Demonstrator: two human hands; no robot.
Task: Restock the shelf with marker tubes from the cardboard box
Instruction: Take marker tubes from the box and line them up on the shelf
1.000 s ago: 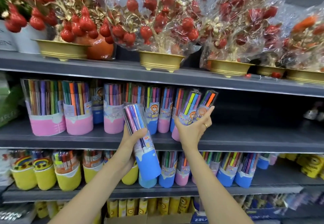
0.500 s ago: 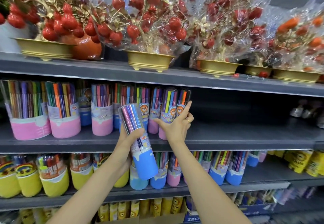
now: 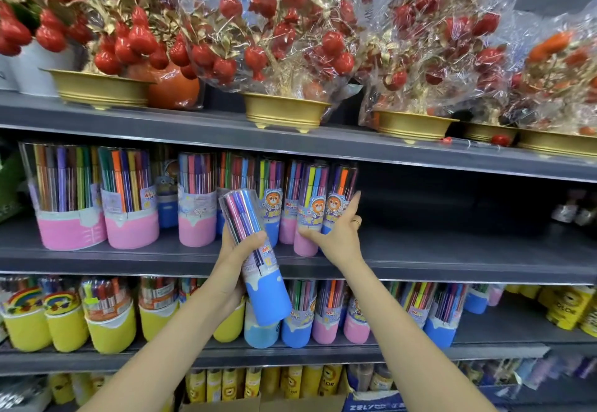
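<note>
My left hand [image 3: 237, 251] grips a clear marker tube with a blue base [image 3: 266, 298], tilted, in front of the middle shelf [image 3: 452, 258]. My right hand [image 3: 339, 240] holds two bear-label marker tubes [image 3: 318, 208] that stand upright at the right end of the shelf's row. Its thumb lies on the pink base, and its fingers reach round the right-hand tube. More pink-based and blue-based tubes [image 3: 197, 214] fill the row to the left. A strip of the cardboard box [image 3: 258, 403] shows at the bottom edge.
The middle shelf to the right of my right hand is bare and dark. Gold pots of wrapped red fruit trees [image 3: 284, 111] line the top shelf. Yellow-based tubes [image 3: 109, 324] and further blue and pink ones [image 3: 323, 324] stand on the lower shelf.
My right hand carried the two tubes from mid-air back onto the shelf and stood them upright at the row's end. The left hand kept its tube in place.
</note>
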